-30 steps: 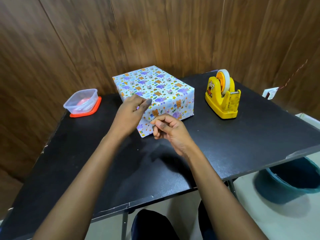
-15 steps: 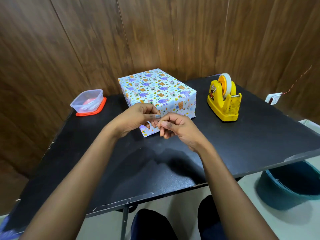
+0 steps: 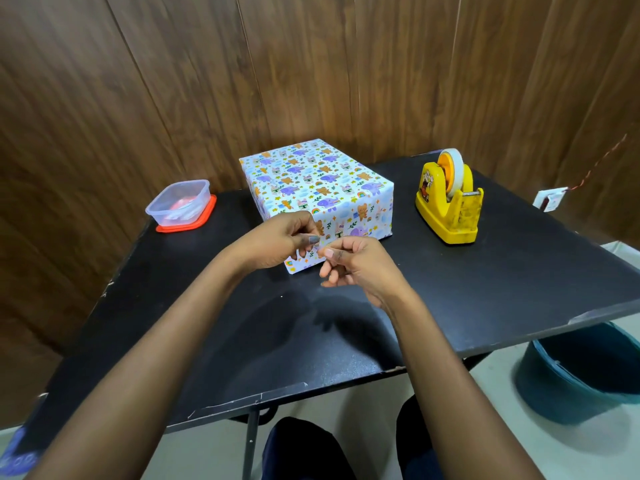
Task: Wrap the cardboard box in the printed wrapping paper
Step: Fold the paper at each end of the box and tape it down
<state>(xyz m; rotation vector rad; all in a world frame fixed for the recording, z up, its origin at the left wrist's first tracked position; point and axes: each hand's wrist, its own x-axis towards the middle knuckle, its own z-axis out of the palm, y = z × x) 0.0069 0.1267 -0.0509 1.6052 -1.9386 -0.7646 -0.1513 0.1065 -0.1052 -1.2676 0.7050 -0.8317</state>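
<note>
Box (image 3: 311, 181), fully covered in printed wrapping paper, sits on the black table (image 3: 485, 289). Just before the box, the left hand (image 3: 277, 242) and right hand (image 3: 360, 265) curl, pinched fingertips nearly meeting; whether they hold anything cannot be told.

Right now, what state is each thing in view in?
Cardboard box in printed wrapping paper: fully covered on the visible faces, flat on the black table.
Yellow tape dispenser: upright, roll loaded.
Clear plastic container: open, standing on its orange lid.
Left hand: fingertips pinched; contents too small to tell.
Right hand: same, beside the left.
Blue bin: on the floor, open.
</note>
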